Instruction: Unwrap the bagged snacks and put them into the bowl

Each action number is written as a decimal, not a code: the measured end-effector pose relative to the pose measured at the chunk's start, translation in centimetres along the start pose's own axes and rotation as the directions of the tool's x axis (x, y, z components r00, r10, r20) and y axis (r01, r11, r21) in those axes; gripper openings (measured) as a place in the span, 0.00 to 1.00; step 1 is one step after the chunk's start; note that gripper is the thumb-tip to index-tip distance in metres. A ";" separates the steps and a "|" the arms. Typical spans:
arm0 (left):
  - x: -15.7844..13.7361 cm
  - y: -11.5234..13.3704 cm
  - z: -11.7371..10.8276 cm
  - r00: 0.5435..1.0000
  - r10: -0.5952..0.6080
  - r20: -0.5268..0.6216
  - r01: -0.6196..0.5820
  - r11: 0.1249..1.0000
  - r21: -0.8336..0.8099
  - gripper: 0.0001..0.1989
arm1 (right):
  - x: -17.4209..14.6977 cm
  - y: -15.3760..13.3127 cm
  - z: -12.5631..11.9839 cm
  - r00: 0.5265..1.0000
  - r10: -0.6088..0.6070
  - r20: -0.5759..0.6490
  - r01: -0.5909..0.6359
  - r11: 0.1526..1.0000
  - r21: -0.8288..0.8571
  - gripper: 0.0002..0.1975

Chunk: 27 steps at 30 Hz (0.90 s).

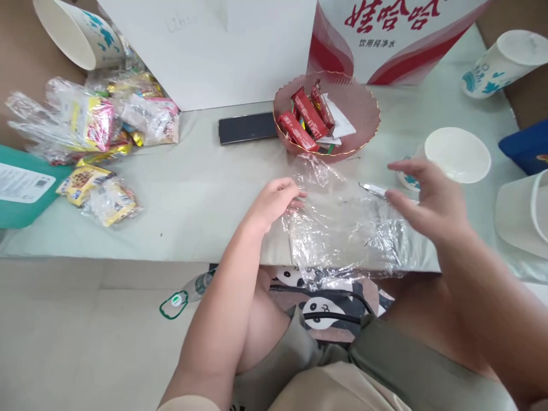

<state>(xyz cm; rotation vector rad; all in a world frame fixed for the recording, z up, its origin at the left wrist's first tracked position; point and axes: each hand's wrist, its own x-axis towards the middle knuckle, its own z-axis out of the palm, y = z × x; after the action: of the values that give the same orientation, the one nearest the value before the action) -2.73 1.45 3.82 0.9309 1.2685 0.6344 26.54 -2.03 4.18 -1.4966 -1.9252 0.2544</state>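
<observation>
A crinkled clear plastic bag (338, 228) lies flat at the front of the table, its lower edge hanging over. My left hand (276, 202) is at its upper left side, fingers curled on the film; the fingertips are partly hidden. My right hand (436, 202) hovers over the bag's right side, slightly blurred, thumb and fingers spread with nothing visible between them. Just left of its thumb is a slim white tool with a thin metal tip (372, 189), whose kind I cannot make out. A white paper cup (458, 155) lies tipped behind that hand.
Behind the bag stands a pink ribbed bowl (368, 128) of red-wrapped snacks, beside a black phone (246, 128). Packaged snacks (98, 123) pile up at left near a green package (29, 188). A white box (240, 51) blocks the back; more cups (505, 63) stand right.
</observation>
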 end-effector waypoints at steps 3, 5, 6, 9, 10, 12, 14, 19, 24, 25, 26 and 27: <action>0.8 -0.7 0.0 0.983 0.092 -0.162 -0.074 0.991 0.110 0.06 | -2.4 2.9 1.5 0.994 -0.028 0.102 0.039 0.993 -0.109 0.25; 1.2 -0.9 0.0 0.954 0.182 -0.238 -0.141 0.974 0.179 0.05 | -2.4 3.8 2.1 0.997 -0.024 0.072 0.033 0.991 -0.128 0.16; 1.4 -1.0 0.1 0.943 0.212 -0.256 -0.165 0.967 0.192 0.04 | -2.1 3.9 2.3 0.999 -0.022 0.042 0.027 0.992 -0.125 0.10; 1.5 -1.0 0.2 0.934 0.235 -0.269 -0.195 0.966 0.168 0.03 | -1.4 3.5 2.1 0.999 -0.030 -0.034 0.027 0.997 -0.074 0.04; 1.5 -0.9 0.3 0.932 0.241 -0.269 -0.204 0.966 0.161 0.03 | -1.3 3.1 1.9 0.998 -0.024 -0.059 0.021 0.999 -0.044 0.04; 1.5 -0.8 0.4 0.926 0.265 -0.269 -0.230 0.961 0.156 0.02 | -1.5 2.3 1.6 0.993 -0.008 -0.121 0.012 0.999 0.032 0.05; 1.4 -0.7 0.6 0.919 0.284 -0.273 -0.251 0.957 0.147 0.02 | -2.0 1.7 1.1 0.984 -0.014 -0.176 0.035 0.992 0.119 0.05; 1.5 -0.4 0.7 0.924 0.258 -0.281 -0.257 0.966 0.042 0.04 | -4.0 2.6 -0.3 0.996 -0.034 -0.087 0.064 0.928 0.366 0.27; 1.8 -0.4 0.2 0.925 0.250 -0.286 -0.273 0.961 -0.040 0.08 | -4.5 4.7 -0.3 0.990 -0.024 0.139 -0.035 0.912 0.409 0.50; 1.9 -0.4 0.1 0.927 0.246 -0.284 -0.271 0.961 -0.051 0.08 | -4.4 4.8 -0.1 0.985 -0.028 0.173 -0.041 0.925 0.378 0.50; 2.0 -0.4 0.0 0.928 0.244 -0.282 -0.272 0.960 -0.064 0.09 | -4.2 4.7 0.1 0.981 -0.019 0.193 -0.050 0.938 0.343 0.48; 2.0 -0.4 -0.1 0.927 0.246 -0.283 -0.278 0.957 -0.080 0.09 | -4.0 4.4 0.3 0.980 0.004 0.199 -0.066 0.950 0.306 0.43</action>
<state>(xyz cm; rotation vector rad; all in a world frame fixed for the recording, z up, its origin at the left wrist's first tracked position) -2.39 2.95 2.46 0.9451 1.3395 1.0676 30.27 -4.19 0.09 -1.3344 -1.9018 0.7128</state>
